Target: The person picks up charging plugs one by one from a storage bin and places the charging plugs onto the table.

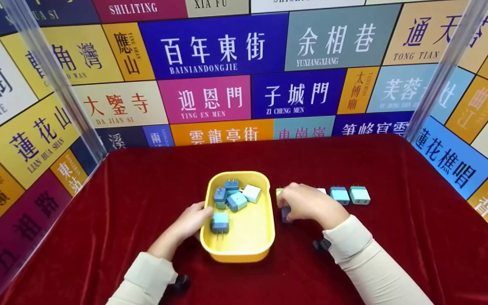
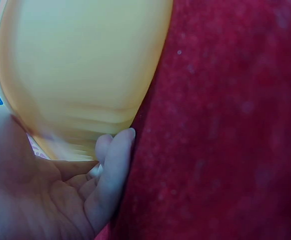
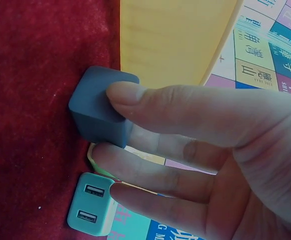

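While the chargers are split between one box and the tabletop, the work is judged partway; at least five are seen inside the box, whose side is clamped in the left hand's grip; one dark charger is pinched in the right hand's grip, just beside the box; four more are counted in a row, others possibly hidden by that hand.

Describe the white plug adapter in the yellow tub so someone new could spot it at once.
On the red cloth, find the yellow tub gripped by the left hand. At the tub's far end sits a cluster of adapters; the white adapter is the rightmost. Its neighbours look blue or blue-and-turquoise; it alone in there looks white.
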Motion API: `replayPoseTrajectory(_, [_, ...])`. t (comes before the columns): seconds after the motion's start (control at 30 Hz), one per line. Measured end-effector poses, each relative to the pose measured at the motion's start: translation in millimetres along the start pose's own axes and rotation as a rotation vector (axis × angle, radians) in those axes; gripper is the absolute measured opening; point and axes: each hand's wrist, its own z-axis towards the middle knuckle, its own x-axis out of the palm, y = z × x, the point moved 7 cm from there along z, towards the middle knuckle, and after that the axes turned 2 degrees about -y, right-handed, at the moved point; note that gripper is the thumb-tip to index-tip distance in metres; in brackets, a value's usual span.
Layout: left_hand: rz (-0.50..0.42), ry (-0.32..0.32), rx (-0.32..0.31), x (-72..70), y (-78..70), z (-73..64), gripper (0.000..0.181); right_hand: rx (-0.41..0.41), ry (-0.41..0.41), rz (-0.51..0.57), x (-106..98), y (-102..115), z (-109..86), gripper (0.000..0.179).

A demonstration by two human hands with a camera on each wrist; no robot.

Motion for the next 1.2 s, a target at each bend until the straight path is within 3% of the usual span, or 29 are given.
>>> replayPoseTrajectory(0.3, [0.001, 0.004, 0.01, -0.4, -0.8, 0.2, 0.046, -0.016, -0.01, 0.001, -1.1, 0.4, -0.1, 0.018])
replayPoseTrajectory(1.2, [0.004, 0.015, 0.007, 0.2, -0.4, -0.6, 0.047, 0.036, 0.014, 0.011, -5.0, 0.8, -2.6, 0.022])
